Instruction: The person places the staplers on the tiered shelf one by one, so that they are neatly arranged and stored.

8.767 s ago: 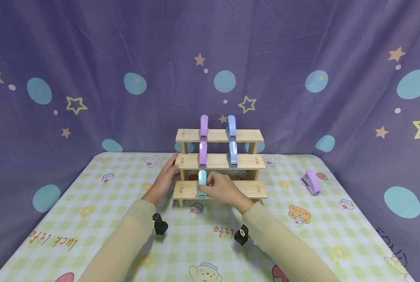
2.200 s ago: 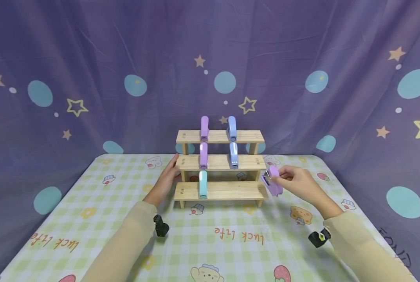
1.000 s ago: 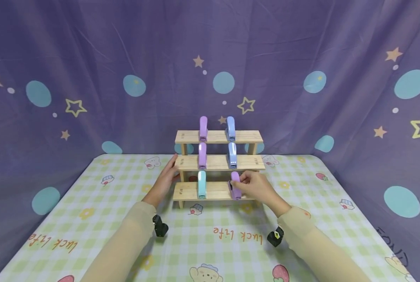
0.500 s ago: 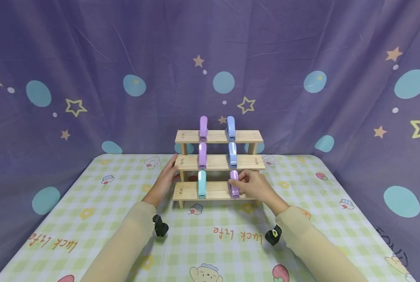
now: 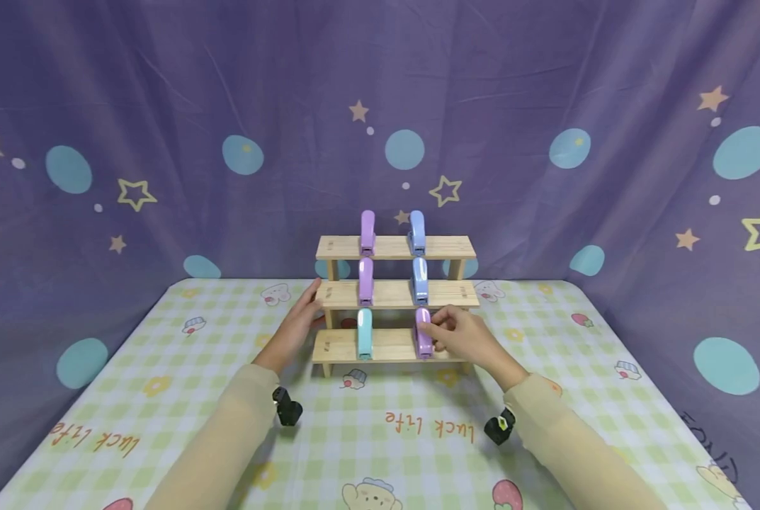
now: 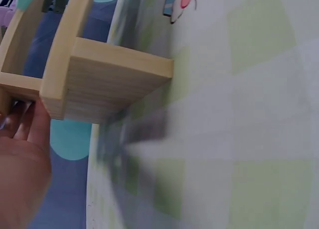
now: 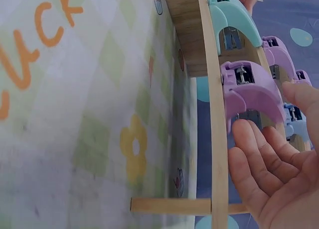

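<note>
A three-tier wooden display rack (image 5: 344, 345) stands on the table in the head view. My left hand (image 5: 293, 329) rests at its left end with fairly straight fingers, touching the middle tier's edge; the left wrist view shows the fingertips partly hidden behind the wood. On the lowest tier, a purple stapler (image 5: 423, 333) stands upright at the right. My right hand (image 5: 465, 336) is beside it, the thumb close to its top; in the right wrist view the fingers (image 7: 249, 139) are loosely spread against or just beside the stapler, not wrapped round it. A teal stapler (image 5: 365, 333) stands left of it.
The middle tier bears a purple stapler (image 5: 366, 281) and a blue stapler (image 5: 421, 281). Above, on the top tier, are another purple stapler (image 5: 367, 232) and another blue stapler (image 5: 417, 232). A checkered cloth (image 5: 329, 453) covers the table; a purple curtain (image 5: 278, 85) hangs behind.
My right hand has brought the purple stapler from the table's right side to the lowest tier and straightened it there. Its thumb has since shifted slightly right. My left hand has stayed at the rack.
</note>
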The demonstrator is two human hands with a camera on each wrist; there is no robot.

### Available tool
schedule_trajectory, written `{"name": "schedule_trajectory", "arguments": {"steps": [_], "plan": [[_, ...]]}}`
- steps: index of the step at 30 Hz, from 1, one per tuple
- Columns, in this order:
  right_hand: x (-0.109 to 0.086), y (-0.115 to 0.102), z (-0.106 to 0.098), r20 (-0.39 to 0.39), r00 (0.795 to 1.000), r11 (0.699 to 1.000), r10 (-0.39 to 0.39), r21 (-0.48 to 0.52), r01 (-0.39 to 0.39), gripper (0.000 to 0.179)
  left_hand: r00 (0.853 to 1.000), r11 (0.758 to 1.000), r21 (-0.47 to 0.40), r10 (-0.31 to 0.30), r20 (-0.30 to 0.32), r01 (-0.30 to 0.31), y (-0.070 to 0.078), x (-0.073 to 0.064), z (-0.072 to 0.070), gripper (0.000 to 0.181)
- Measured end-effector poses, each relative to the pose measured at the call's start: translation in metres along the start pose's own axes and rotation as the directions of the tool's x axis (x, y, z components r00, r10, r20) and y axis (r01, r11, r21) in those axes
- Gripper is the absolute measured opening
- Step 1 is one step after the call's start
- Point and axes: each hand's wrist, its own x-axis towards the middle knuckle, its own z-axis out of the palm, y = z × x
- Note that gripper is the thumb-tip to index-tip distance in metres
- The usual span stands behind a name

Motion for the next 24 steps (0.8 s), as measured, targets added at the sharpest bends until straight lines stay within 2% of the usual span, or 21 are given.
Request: {"name": "schedule_trajectory", "arguments": {"steps": [4,9,13,16,18,20,24], "plan": [[-0.003,0.006,-0.009,-0.001,0.999,0.999,-0.045,-0.01,0.045,0.039,1.0,1.0,0.023,0.0,-0.001,0.0,0.004,-0.002,-0.001,0.06],[-0.007,0.016,-0.023,-0.017,0.995,0.992,-0.096,-0.087,0.094,0.039,0.999,0.995,0.103,-0.006,-0.033,0.009,0.006,-0.004,-0.003,0.059],[-0.012,0.026,-0.037,-0.027,0.992,0.983,-0.123,-0.14,0.118,0.034,0.999,0.98,0.198,0.005,-0.039,0.003,0.007,-0.009,-0.008,0.059],[-0.016,0.036,-0.047,-0.055,0.989,0.971,-0.141,-0.201,0.127,0.029,0.999,0.957,0.288,0.026,-0.021,-0.019,0.006,-0.014,-0.015,0.058],[-0.018,0.043,-0.054,-0.066,0.986,0.958,-0.153,-0.254,0.131,0.026,0.999,0.928,0.37,0.044,-0.004,-0.04,0.005,-0.018,-0.021,0.059],[-0.02,0.048,-0.06,-0.077,0.985,0.946,-0.156,-0.298,0.127,0.025,0.998,0.883,0.464,0.063,0.012,-0.061,0.005,-0.022,-0.027,0.06],[-0.024,0.057,-0.073,-0.084,0.982,0.904,-0.167,-0.41,0.119,0.025,0.995,0.764,0.638,0.084,0.048,-0.095,0.006,-0.029,-0.036,0.061]]}}
